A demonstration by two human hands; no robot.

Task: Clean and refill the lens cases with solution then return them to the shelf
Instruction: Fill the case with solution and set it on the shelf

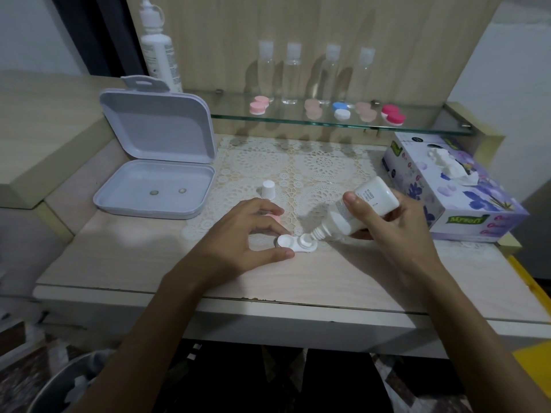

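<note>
An uncapped white lens case lies on the table near its front. My left hand pinches the case's left well between thumb and fingers. My right hand grips a small white solution bottle, tipped so its nozzle points down into the right well. A pink cap shows partly under my left fingers. The bottle's white cap stands on the lace mat. Several closed lens cases sit on the glass shelf: pink, pale pink, blue and white, magenta.
An open grey box with two small round items in its tray stands at the left. A tissue box sits at the right. Several clear bottles line the shelf back, and a tall white bottle stands beside them.
</note>
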